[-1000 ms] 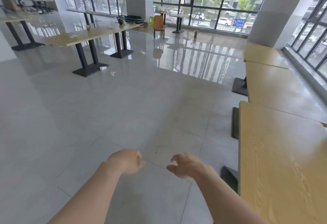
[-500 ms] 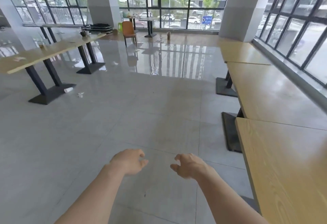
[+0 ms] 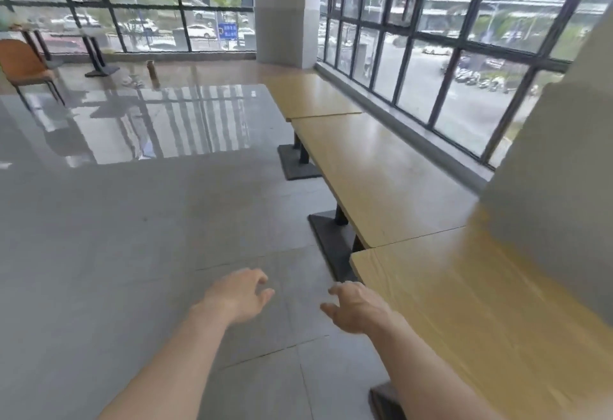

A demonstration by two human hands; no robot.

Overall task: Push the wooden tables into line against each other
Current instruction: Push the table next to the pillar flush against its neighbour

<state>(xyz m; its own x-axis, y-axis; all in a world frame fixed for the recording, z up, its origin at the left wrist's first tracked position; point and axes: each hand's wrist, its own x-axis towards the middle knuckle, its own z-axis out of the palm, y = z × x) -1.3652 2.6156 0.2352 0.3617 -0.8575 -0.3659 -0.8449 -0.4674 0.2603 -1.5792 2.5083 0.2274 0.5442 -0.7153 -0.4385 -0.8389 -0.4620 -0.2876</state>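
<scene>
View swung right onto my wooden tables | left hand, right hand loosely spread, holding nothing | row looks aligned

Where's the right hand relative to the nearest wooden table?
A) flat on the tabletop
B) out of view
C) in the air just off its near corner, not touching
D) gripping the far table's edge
C: the right hand hangs open beside the nearest wooden table, clear of its corner.
</scene>
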